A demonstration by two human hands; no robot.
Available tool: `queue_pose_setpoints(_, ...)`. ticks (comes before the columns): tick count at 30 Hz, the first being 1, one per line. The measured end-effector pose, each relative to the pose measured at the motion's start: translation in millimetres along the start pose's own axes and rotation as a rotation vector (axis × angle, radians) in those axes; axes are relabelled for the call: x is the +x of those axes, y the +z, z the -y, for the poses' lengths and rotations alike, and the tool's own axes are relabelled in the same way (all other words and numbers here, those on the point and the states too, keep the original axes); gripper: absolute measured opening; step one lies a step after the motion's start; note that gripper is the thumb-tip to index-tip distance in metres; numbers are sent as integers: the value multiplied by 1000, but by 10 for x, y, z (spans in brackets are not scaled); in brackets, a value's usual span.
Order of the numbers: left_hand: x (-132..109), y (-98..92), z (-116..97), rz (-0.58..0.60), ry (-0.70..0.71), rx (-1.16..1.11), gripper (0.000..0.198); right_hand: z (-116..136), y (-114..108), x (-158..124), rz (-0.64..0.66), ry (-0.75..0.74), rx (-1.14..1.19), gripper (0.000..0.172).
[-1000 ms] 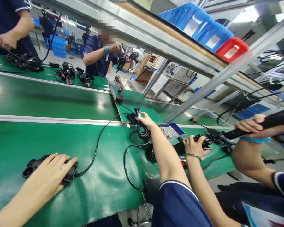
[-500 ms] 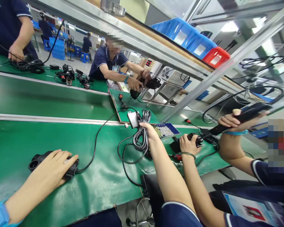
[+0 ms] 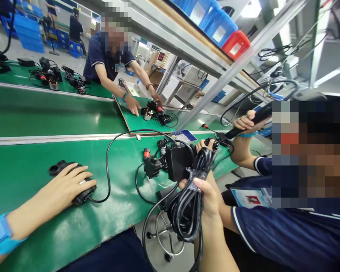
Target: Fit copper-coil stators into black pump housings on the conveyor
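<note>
A cable coil [image 3: 183, 215], its long axis steeply slanted, hangs on the near side of the blue tray [image 3: 190, 136], gripped in the right hand [image 3: 210, 198], forearm upright; a black box [image 3: 178, 163] sits beside its upper end. Well left of the tray, the left hand [image 3: 66, 186] lies palm-down over a black unit [image 3: 59, 167], fingers spread; its grip cannot be told.

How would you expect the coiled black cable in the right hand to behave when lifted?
The coiled black cable probably moves as one springy bundle, since a plastic tie cinches it; its loose loop, hanging free, may swing.
</note>
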State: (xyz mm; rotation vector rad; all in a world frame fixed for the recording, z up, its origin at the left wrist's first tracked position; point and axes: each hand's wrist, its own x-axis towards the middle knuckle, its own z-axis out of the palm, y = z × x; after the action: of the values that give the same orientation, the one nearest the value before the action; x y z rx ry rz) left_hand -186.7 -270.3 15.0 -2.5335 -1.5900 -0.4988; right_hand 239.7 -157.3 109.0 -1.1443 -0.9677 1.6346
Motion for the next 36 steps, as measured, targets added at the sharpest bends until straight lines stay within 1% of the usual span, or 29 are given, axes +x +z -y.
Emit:
queue_pose_setpoints(2,183,67,0,-8,55,1,56,12,305,24,-81,38,89,51)
queue_pose_setpoints(4,335,142,-13,-26,91,-22,47,-8,523,166,-138,65,125,57)
queue_pose_setpoints(5,389,175,-21,-31,110,-34,44,-47,609,254,-148,75,130,59)
queue_pose_setpoints(7,435,217,-35,-45,137,-57,41,-194,768,427,-128,94,112,58)
queue_pose_setpoints(10,362,186,-29,-95,103,-58,45,-531,1016,624,-28,140,52,56)
queue_pose_setpoints(13,205,41,38,-104,46,-9,52,-851,1221,731,78,147,-43,57)
queue_pose_setpoints(15,120,-80,108,-73,24,61,55,-983,1279,768,126,112,-118,62)
queue_pose_setpoints(17,83,-176,177,-50,48,168,59,-1036,1262,805,150,51,-191,70)
queue_pose_setpoints(19,108,-215,228,-44,94,256,61,-1031,1190,867,156,-19,-254,76)
queue_pose_setpoints(22,277,-154,251,-50,143,274,63,-989,1030,1006,121,-110,-351,81)
queue_pose_setpoints(25,606,6,194,-44,213,206,62,-950,850,1112,68,-155,-473,85)
queue_pose_setpoints(27,891,146,107,-33,271,140,55,-900,725,1120,50,-183,-589,88)
queue_pose_setpoints(30,1317,393,-70,-71,360,78,46,-708,553,1075,31,-226,-846,94)
queue_pose_setpoints(31,1433,474,-131,-98,384,71,45,-601,509,1071,27,-238,-941,89)
queue_pose_setpoints(33,1589,596,-238,-147,418,67,45,-334,460,1133,31,-278,-1106,67)
queue_pose_setpoints(34,1623,624,-280,-169,425,66,45,-183,455,1214,30,-316,-1167,57)
queue_pose_setpoints(36,1604,592,-331,-206,419,64,46,114,475,1492,11,-413,-1252,46)
